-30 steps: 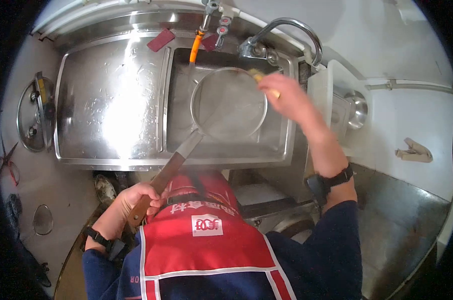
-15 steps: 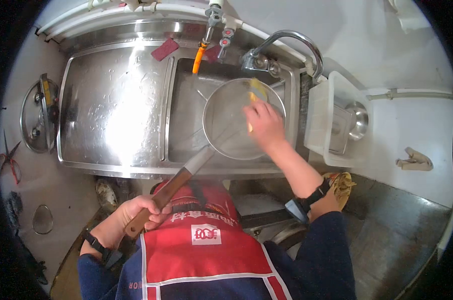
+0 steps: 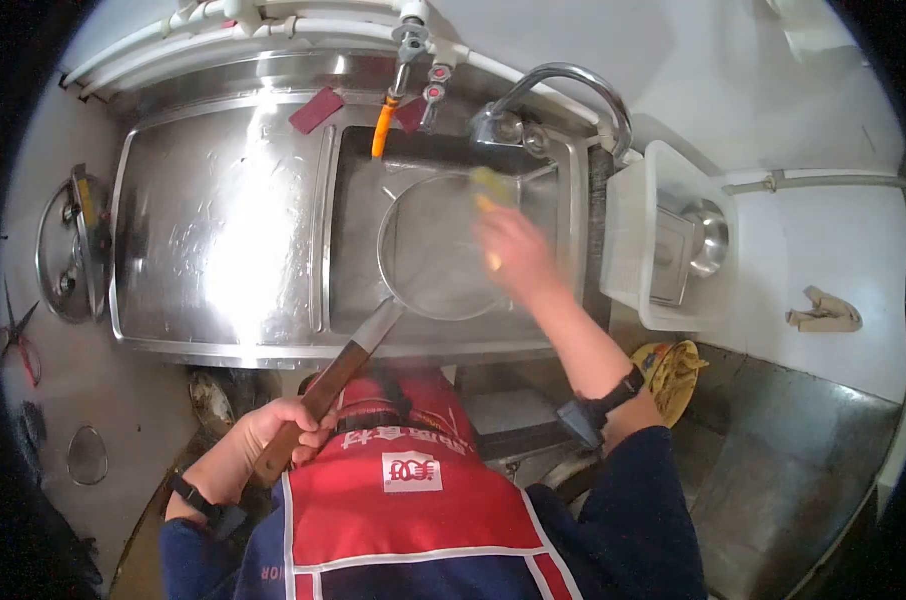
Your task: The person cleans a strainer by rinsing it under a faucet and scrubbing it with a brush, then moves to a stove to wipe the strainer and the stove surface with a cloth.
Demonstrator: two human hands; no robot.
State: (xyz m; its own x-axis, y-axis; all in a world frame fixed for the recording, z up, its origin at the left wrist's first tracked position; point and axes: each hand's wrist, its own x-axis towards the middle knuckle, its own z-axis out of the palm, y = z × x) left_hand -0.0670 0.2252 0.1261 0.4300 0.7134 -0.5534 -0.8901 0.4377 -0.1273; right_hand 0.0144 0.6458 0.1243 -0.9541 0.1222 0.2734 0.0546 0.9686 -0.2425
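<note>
My left hand (image 3: pixel 291 432) is closed around the wooden handle (image 3: pixel 323 390) of a large round mesh strainer. The wide mesh (image 3: pixel 438 250) of the strainer lies over the right-hand sink basin (image 3: pixel 358 230), its metal rim showing clearly on the left side. Over the rim's right side, my right hand (image 3: pixel 518 255) is wrapped round a brush (image 3: pixel 492 187) with a yellowish head. Motion smears both the hand and the brush, so contact with the mesh cannot be made out.
A chrome faucet (image 3: pixel 573 72) and an orange-tipped tap (image 3: pixel 383 125) stand behind the basin. Left is a wet steel drainboard (image 3: pixel 183 230) with a dark red pad (image 3: pixel 316 110). At right sit a white bin (image 3: pixel 628 240) holding metalware and a yellow bowl (image 3: pixel 663 375).
The strainer's mesh end has shifted slightly left in view. My right hand and the brush have moved a little left and are now blurred. My left hand keeps its grip on the handle.
</note>
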